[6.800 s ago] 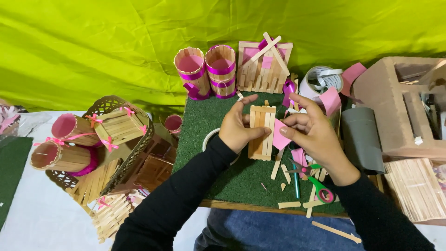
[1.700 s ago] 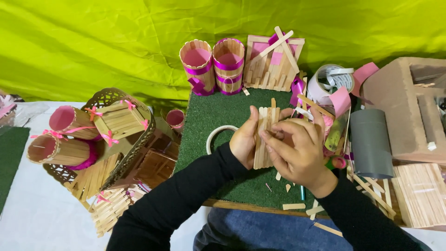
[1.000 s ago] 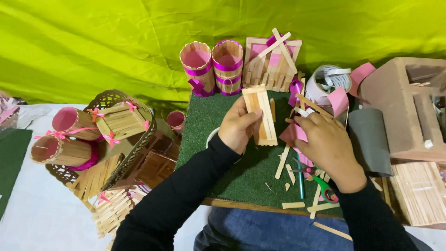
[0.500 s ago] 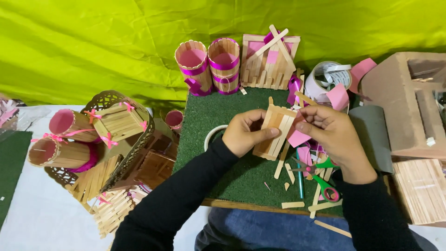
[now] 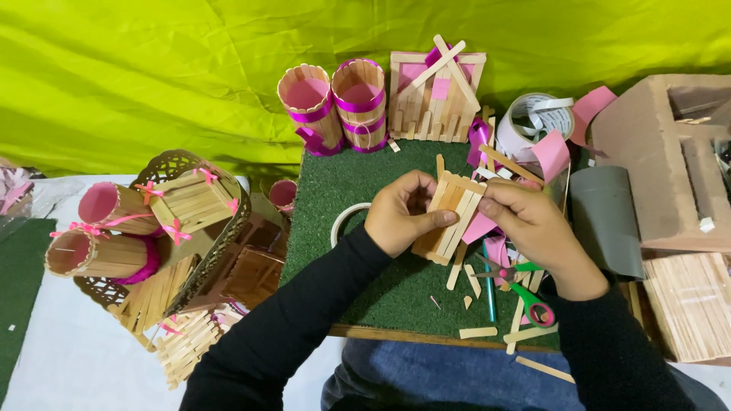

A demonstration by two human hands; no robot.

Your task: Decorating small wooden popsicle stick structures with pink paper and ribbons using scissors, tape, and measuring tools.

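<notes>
At twelve o'clock on the green turf mat point(image 5: 358, 190) stand two stick-walled cups point(image 5: 335, 106), round, ribbed, banded with purple ribbon and lined pink inside; nothing else shows in them. Just beside them at one o'clock leans a flat stick frame point(image 5: 434, 95) with pink paper behind its slats. At nine o'clock a brown lace-cut basket point(image 5: 179, 164) holds a small stick box point(image 5: 194, 199) tied with pink bows, and two more stick cups point(image 5: 95, 236) lie on their sides against it. At three o'clock sit an open cardboard box point(image 5: 647, 167), its contents unclear, and a grey roll point(image 5: 605, 221); at four o'clock a stack of loose sticks point(image 5: 689, 301).

The stick panel point(image 5: 449, 217), a flat raft of pale wooden sticks glued side by side, is tilted near the mat's centre, raised off the turf. The left hand point(image 5: 400, 213) grips its lower left edge, thumb across the face. The right hand point(image 5: 529, 224) pinches its upper right corner at one o'clock. Below the right hand lie scissors point(image 5: 521, 285) with green and pink handles among stray stick offcuts, and a white tape ring point(image 5: 346, 221) lies just left of the left hand.
</notes>
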